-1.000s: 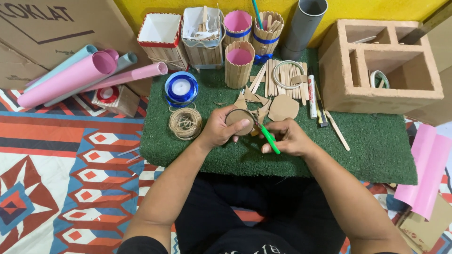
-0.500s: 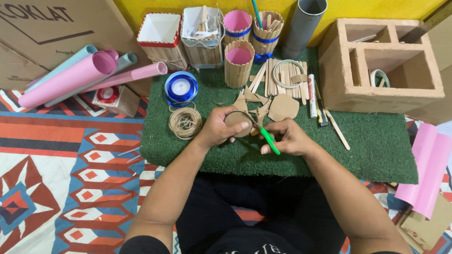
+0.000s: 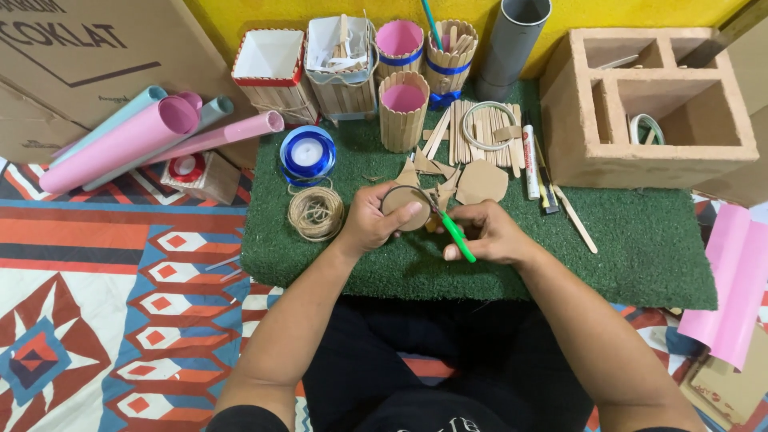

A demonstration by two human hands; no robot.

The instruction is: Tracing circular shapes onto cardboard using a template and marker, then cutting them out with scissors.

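Observation:
My left hand holds a round brown cardboard disc over a green turf mat. My right hand grips green-handled scissors whose blades meet the disc's right edge. Cardboard scraps and a larger hexagonal cardboard piece lie just behind the hands. A ball of twine sits to the left of my left hand.
Behind stand craft-stick cups, a blue ribbon spool, a grey pipe, loose wooden sticks, a glue tube and a hollow block. Pink paper rolls lie at left, pink sheet at right.
The disc has turned slightly in my left hand while the scissors stay at its edge. Both hands remain in nearly the same place.

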